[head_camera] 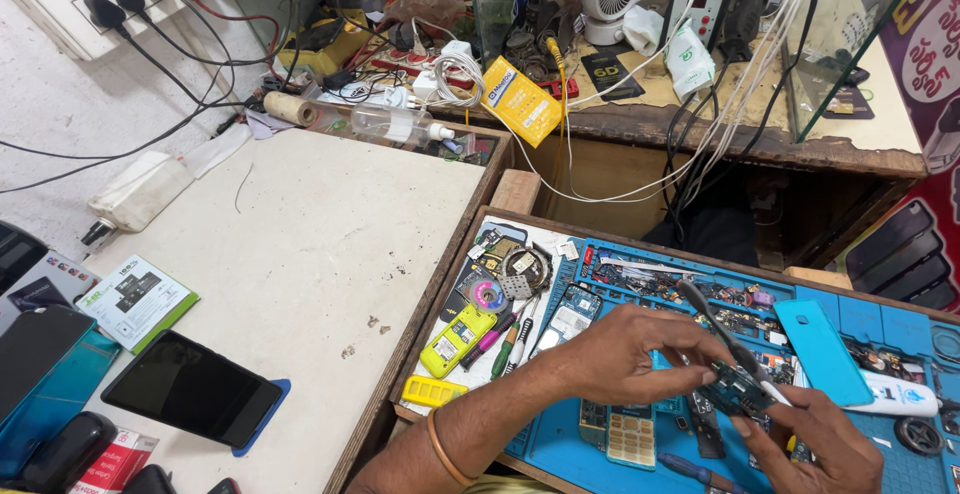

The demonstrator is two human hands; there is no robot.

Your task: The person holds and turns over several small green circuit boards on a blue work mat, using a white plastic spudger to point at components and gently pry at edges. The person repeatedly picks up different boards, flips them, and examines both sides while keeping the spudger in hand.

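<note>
Step in hand: probing a small circuit board, lower right of frame, above the blue mat. Left hand has fingers pinched on black tweezers, tips at the board. Right hand fingers grip the board from below. Next likely needs steady tips (tiny parts). Clutter close by: teal phone cover, yellow phone, screwdriver. Dark tablet on counter, lower left.

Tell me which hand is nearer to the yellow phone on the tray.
Left. The left hand is just right of the yellow phone, with pens between them; the right hand is farther right, under the circuit board.
</note>
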